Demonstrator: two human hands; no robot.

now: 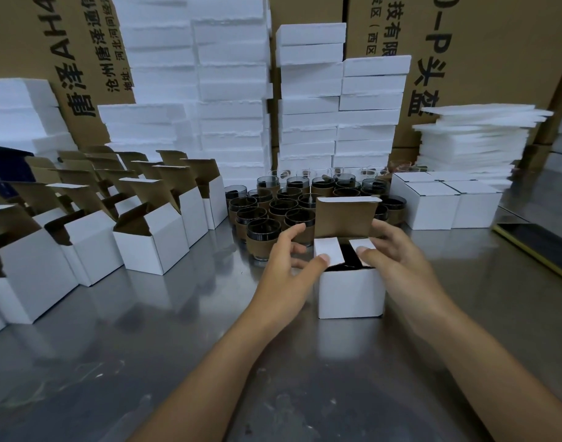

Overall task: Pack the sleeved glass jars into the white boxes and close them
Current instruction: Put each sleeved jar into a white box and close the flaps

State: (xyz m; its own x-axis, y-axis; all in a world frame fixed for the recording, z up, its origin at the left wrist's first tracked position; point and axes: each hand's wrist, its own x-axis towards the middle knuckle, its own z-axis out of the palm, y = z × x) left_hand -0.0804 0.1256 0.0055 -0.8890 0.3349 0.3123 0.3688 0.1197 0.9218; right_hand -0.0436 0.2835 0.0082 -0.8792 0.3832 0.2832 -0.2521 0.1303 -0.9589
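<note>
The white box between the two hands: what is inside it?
In the white box, something dark shows in the gap between the two side flaps, probably a jar. The flaps cover the rest, so its sleeve cannot be seen.

Shiny metal table (pixel 146 346). A white box (pixel 350 291) stands mid-table; sleeved jars (pixel 263 231) cluster just behind it, open boxes (pixel 152 250) to its left, closed boxes (pixel 432 205) behind-right.

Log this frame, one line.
step: closing box | left hand: thumb on left flap | right hand: thumb on right flap | lid: up
</note>
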